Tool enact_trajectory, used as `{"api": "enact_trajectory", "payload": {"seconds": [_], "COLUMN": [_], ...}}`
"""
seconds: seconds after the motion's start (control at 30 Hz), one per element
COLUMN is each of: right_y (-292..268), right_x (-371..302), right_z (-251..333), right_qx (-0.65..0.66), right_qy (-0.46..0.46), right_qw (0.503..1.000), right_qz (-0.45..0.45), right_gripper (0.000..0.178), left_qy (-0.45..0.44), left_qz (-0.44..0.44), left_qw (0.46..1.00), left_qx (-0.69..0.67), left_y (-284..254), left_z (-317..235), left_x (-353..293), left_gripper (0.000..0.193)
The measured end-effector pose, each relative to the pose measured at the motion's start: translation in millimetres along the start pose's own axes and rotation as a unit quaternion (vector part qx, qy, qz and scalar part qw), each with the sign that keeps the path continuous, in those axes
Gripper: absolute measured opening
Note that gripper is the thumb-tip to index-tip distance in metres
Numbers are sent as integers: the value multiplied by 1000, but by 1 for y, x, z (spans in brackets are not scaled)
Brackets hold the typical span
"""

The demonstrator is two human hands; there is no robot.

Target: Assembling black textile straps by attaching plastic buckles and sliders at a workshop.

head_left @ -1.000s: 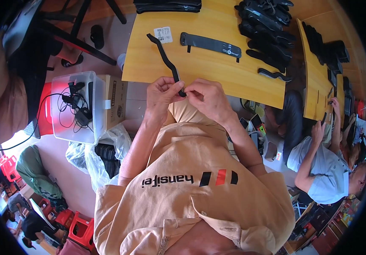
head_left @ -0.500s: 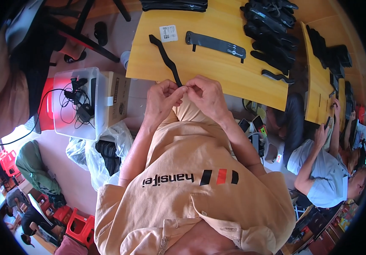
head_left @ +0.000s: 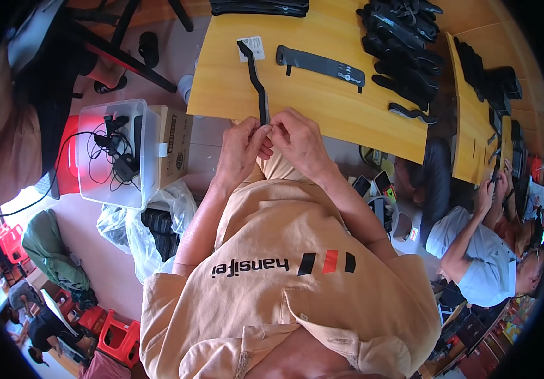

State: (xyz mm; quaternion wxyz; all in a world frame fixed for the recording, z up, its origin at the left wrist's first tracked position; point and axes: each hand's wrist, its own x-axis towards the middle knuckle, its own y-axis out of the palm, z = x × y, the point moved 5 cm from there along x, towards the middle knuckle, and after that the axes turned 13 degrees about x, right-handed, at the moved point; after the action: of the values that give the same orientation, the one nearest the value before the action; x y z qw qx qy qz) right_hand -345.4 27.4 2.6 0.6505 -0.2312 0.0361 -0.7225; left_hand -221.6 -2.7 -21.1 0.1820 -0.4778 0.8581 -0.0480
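Observation:
A narrow, wavy black strap [head_left: 257,82] runs from my fingers out over the near part of the yellow table [head_left: 221,88]. My left hand [head_left: 243,149] is closed round its near end, thumb pressed on top. My right hand [head_left: 299,140] pinches at the same end, its fingertips touching the left thumb. The fingers hide that tip of the strap. At its far end the strap overlaps a white printed label [head_left: 258,48]. To the right of it lies a wider, flat black band [head_left: 319,65] with small tabs and a printed mark.
Black straps are piled [head_left: 404,50] at the table's right, with one loose strap [head_left: 413,114] near the corner. More stacked bands [head_left: 259,7] lie at the far edge. A clear plastic bin [head_left: 117,155] of cables stands left. At right, a person in light blue [head_left: 474,252] works at another table.
The strap's far end has swung right and farther away, onto the label. Both hands have shifted slightly, still at the near end. The person at right has moved their hands.

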Motion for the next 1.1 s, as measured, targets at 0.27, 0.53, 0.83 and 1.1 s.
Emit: {"api": "enact_trajectory", "payload": {"seconds": [0.27,0.53,0.83,1.1], "right_y": [6,7,7,3], "right_x": [1,0,-4,0], "right_z": [2,-10,-18,-10], "right_qx": [-51,37,178,260], "right_qy": [-32,39,159,204], "right_qw": [998,999,971,942], "right_qz": [-9,3,31,54], "right_gripper": [11,9,9,8], "left_qy": [19,2,-14,70], "left_qz": [-30,-21,18,-35], "left_qw": [999,1000,997,971], "left_qx": [20,-3,68,226], "left_y": [2,0,-9,-15], "left_z": [2,10,4,-22], "left_x": [-2,-1,2,-5], "left_gripper": [18,18,35,32]}}
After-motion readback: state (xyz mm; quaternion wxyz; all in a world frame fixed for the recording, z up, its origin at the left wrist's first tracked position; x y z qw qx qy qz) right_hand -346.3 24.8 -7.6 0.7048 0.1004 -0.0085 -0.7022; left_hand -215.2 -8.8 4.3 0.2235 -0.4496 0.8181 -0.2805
